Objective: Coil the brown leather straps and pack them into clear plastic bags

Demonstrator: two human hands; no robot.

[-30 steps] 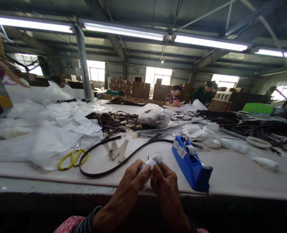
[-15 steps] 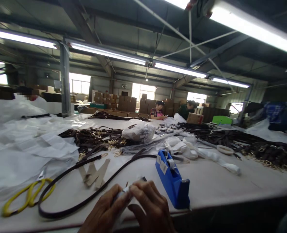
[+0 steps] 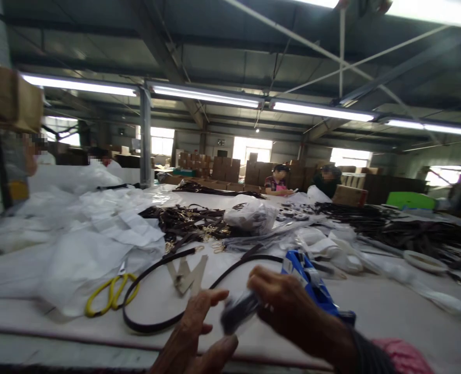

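My right hand [image 3: 287, 304] is closed on one end of a small dark bundle [image 3: 238, 312], smeared by motion, with what looks like clear plastic around it. To its left, my left hand [image 3: 193, 332] has thumb and fingers spread, close to the bundle's other end but not gripping it. A blue tape dispenser [image 3: 312, 285] stands behind my right forearm, partly hidden. Beyond the left hand, a long dark strap [image 3: 148, 328] curves over the table, with flat beige strips [image 3: 189, 275] inside its loop. Scissors with yellow handles [image 3: 113, 293] lie to the left.
White plastic sheets [image 3: 78, 259] cover the table's left side. Dark straps with gold clasps [image 3: 191, 221] lie piled mid-table beside a filled plastic bag [image 3: 249, 215]. At the right are a white ring [image 3: 425, 261] and more dark straps [image 3: 421, 236]. Several people work farther back.
My hands, together on a small thing before, are now apart. The right hand holds the dark bundle while the left has opened. The view has swung left, showing a cardboard box and another person.
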